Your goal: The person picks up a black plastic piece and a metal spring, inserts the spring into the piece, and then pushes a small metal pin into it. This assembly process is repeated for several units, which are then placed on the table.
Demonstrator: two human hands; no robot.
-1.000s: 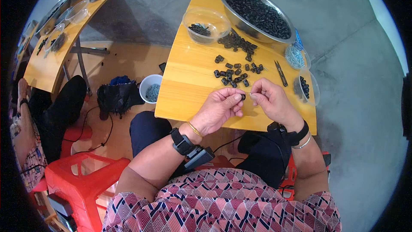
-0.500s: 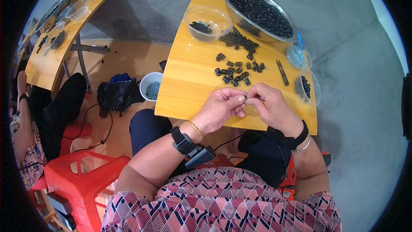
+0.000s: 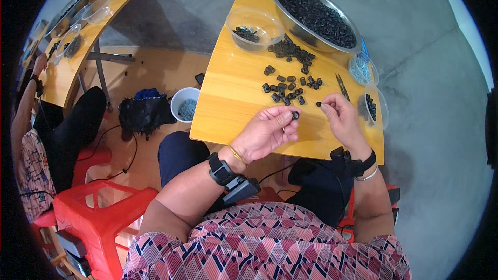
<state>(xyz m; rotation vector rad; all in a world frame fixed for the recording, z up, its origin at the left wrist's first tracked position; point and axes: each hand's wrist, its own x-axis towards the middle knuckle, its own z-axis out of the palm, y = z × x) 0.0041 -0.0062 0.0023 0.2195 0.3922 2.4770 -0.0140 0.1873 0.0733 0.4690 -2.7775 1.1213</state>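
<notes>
Between its thumb and fingertips, my left hand (image 3: 267,132) pinches a small black barrel-shaped plastic piece (image 3: 295,115), with the round end showing. My right hand (image 3: 342,122) is to the right of it and apart, its thumb and forefinger closed on a smaller black plastic piece (image 3: 318,104). Just beyond both hands, loose black barrel-shaped pieces (image 3: 281,91) lie scattered on the yellow wooden table (image 3: 223,103). Behind them is a heap of black parts (image 3: 293,52). Tweezers (image 3: 342,87) rest beyond my right hand.
A metal basin (image 3: 273,0) full of black parts stands at the back. Clear plastic bowls (image 3: 233,18) hold black parts at left and black pieces (image 3: 371,106) at right, near pale blue bits (image 3: 359,70). A white bucket (image 3: 179,96), red stool (image 3: 104,212) and another person's arm (image 3: 23,106) are leftward.
My hands have parted. The right moved right and slightly forward with the smaller black piece, while the left stayed nearly in place holding the barrel-shaped piece. The other person's arm reached forward.
</notes>
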